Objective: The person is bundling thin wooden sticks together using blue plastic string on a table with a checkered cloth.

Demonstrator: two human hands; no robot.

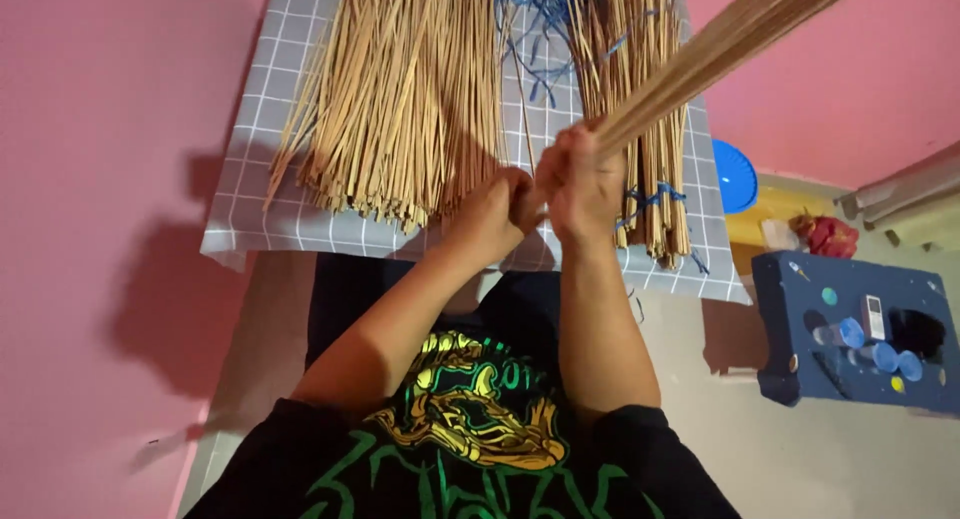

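Both hands [545, 199] around raised sticks [720, 54]

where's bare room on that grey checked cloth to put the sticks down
Bare strip of the grey checked cloth left of the big loose pile of tan sticks, plus its near edge. Crowded in the middle and right: the blue-tied stick bundle and both hands.

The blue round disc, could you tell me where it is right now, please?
In the head view, the blue round disc lies at the right, just beyond the checked cloth, above the dark blue box.
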